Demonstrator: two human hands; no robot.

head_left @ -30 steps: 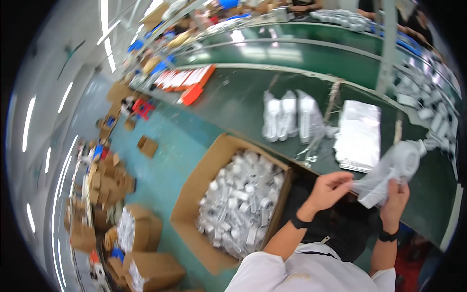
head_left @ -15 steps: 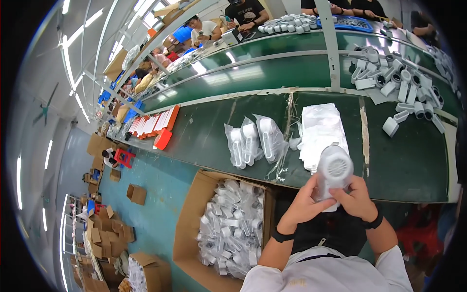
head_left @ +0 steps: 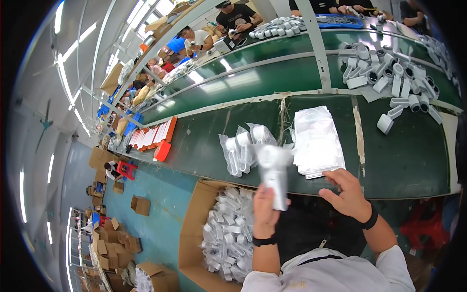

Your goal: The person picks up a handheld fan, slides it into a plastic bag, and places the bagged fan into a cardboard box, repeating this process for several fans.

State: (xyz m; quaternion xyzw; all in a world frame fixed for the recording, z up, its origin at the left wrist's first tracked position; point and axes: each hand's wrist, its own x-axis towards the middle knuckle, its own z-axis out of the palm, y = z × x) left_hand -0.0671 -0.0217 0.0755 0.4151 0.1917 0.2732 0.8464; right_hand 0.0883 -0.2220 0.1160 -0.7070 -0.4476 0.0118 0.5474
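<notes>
My left hand (head_left: pixel 265 209) is closed round the handle of a white handheld fan (head_left: pixel 274 168) in a clear plastic bag. The fan is smeared by motion and tilts over the bench's front edge, partly covering the bagged ones behind it. My right hand (head_left: pixel 348 194) holds nothing; its fingers are apart, at the near edge of a stack of flat white plastic bags (head_left: pixel 318 138). Left of that stack, several bagged white fans (head_left: pixel 232 155) lie side by side on the dark green bench (head_left: pixel 199 141).
Below the bench edge stands a cardboard box (head_left: pixel 192 243) full of bagged white pieces (head_left: pixel 228 233). A heap of unbagged white and grey parts (head_left: pixel 399 78) lies at the right. Orange trays (head_left: pixel 153 134) sit at the left. A metal post (head_left: pixel 318 58) rises beyond; co-workers sit across the line.
My left hand has carried the bagged fan leftward, away from my right hand. The right hand has let go and opened beside the bag stack. The view has shifted slightly.
</notes>
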